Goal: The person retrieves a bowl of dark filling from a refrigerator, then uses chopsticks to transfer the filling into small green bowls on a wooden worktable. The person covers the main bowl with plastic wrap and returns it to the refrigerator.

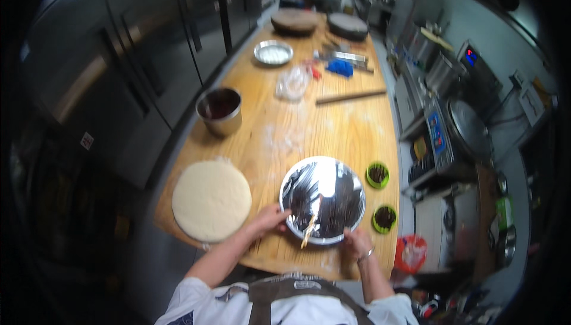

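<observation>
A round metal pan [332, 231] with a shiny, dark-looking inner surface lies near the front of the wooden table, a thin yellowish strip showing over its lower part. My left hand [272, 218] grips its left rim, fingers at the edge. On the lower right rim rests my right hand [358, 242], its thumb on top. To the left is a round, flat sheet of pale dough [212, 201]. Two small green bowls [378, 174] [384, 219] of dark bits stand just right of the pan. Fine detail of the fingers is blurred.
On the wooden table [263, 155] stand a deep metal pot [225, 124] with dark red contents, a clear plastic bag [293, 84], a rolling pin or stick [350, 97], a blue cloth-like item [340, 68] and a metal plate [273, 53]. Two round boards [294, 21] [348, 26] are at the far end.
</observation>
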The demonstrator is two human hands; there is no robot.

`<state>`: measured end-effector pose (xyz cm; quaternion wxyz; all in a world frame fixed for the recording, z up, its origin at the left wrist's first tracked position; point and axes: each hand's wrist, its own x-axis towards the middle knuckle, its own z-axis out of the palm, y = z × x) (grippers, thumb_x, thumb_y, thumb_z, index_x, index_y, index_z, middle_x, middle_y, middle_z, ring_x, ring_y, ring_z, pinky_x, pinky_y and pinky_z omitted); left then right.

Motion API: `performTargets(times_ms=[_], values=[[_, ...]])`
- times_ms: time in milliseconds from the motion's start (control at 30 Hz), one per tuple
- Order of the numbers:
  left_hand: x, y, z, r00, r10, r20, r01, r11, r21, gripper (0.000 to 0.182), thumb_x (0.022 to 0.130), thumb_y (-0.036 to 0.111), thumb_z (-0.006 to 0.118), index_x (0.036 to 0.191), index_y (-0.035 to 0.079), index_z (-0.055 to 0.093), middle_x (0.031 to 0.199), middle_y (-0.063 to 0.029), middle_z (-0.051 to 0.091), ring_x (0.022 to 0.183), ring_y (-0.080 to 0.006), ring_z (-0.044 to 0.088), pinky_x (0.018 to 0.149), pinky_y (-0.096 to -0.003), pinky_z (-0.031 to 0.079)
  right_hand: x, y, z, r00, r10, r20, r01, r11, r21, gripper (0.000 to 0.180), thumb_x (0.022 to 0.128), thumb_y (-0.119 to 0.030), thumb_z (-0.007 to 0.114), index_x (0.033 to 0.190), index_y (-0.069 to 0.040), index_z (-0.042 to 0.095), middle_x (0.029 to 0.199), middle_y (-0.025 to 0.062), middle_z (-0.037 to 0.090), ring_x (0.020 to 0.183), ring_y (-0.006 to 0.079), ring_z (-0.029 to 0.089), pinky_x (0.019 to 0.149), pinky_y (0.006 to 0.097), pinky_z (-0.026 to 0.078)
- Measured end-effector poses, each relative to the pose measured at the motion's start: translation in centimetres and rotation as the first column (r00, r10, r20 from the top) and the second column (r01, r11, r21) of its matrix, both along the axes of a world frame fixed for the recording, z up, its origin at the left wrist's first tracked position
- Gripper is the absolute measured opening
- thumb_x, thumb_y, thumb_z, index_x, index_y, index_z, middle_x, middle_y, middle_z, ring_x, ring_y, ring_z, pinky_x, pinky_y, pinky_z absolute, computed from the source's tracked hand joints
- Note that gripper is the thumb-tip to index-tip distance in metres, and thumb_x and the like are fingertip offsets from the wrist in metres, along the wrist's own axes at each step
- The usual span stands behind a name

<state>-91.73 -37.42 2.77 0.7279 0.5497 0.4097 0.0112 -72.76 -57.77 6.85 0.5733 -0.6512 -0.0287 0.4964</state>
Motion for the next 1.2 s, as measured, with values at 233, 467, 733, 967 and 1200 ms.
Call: performTargets(times_ms=[233, 467, 733, 967, 1200], values=[[-1.3, -0.7, -1.5, 0.949, 0.209, 0.236, -0.203, 0.978, -0.047, 0.009, 0.08, 0.007, 0.06, 0.085, 0.001, 0.064, 0.078, -0.0033, 0.063, 0.071, -0.0111, 0.058, 0.066, -0.0255, 0.049, 0.1, 0.5, -1.7, 0.993, -0.114, 0.04, 0.103, 0.97, 0.221, 0.003, 0.075, 0.002, 0.057, 0.074, -0.001, 0.056, 0.062, 0.0014, 0.054, 0.046, 0.008, 0.045, 0.045, 0.0202, 0.038], [-9.7, -0.7, 8.7, 0.801, 0.409, 0.438, -0.362, 0.913, -0.191, 0.011, 0.084, 0.006, 0.056, 0.092, -0.001, 0.06, 0.086, -0.0057, 0.063, 0.075, -0.0114, 0.06, 0.072, -0.0253, 0.05, -6.1, 5.3, 8.6, 0.987, 0.007, 0.159, -0.053, 0.955, 0.291, 0.01, 0.076, 0.001, 0.058, 0.069, -0.005, 0.053, 0.062, -0.003, 0.05, 0.051, 0.0061, 0.041, 0.048, 0.0207, 0.033], [-31.3, 2.4, 12.1, 0.686, 0.624, 0.376, -0.654, 0.754, -0.058, 0.009, 0.083, 0.006, 0.057, 0.088, -0.001, 0.059, 0.082, -0.0061, 0.064, 0.073, -0.0114, 0.061, 0.072, -0.0259, 0.051, -23.6, 16.5, 7.7, 0.951, 0.308, 0.036, -0.304, 0.903, 0.305, 0.006, 0.076, -0.003, 0.059, 0.074, -0.006, 0.055, 0.062, -0.0041, 0.049, 0.052, 0.0059, 0.043, 0.046, 0.0201, 0.032], [-47.7, 8.6, 10.2, 0.555, 0.75, 0.361, -0.766, 0.63, -0.13, 0.008, 0.085, 0.005, 0.053, 0.09, 0.001, 0.058, 0.086, -0.0073, 0.064, 0.075, -0.0135, 0.062, 0.074, -0.0307, 0.052, -38.0, 26.9, 4.1, 0.806, 0.591, 0.033, -0.568, 0.757, 0.324, 0.029, 0.089, -0.026, 0.055, 0.093, 0.003, 0.057, 0.079, 0.0052, 0.058, 0.077, 0.0163, 0.06, 0.073, 0.0293, 0.051], [-54.5, 15.8, 7.7, 0.496, 0.791, 0.359, -0.785, 0.585, -0.204, 0.013, 0.085, 0.003, 0.05, 0.096, 0.0, 0.055, 0.09, -0.0096, 0.063, 0.08, -0.017, 0.062, 0.077, -0.0346, 0.052, -44.4, 39.0, 0.5, 0.931, 0.366, -0.011, -0.319, 0.826, 0.464, 0.061, 0.092, -0.053, 0.035, 0.115, 0.0, 0.053, 0.107, 0.012, 0.061, 0.102, 0.0198, 0.056, 0.078, 0.036, 0.05]])
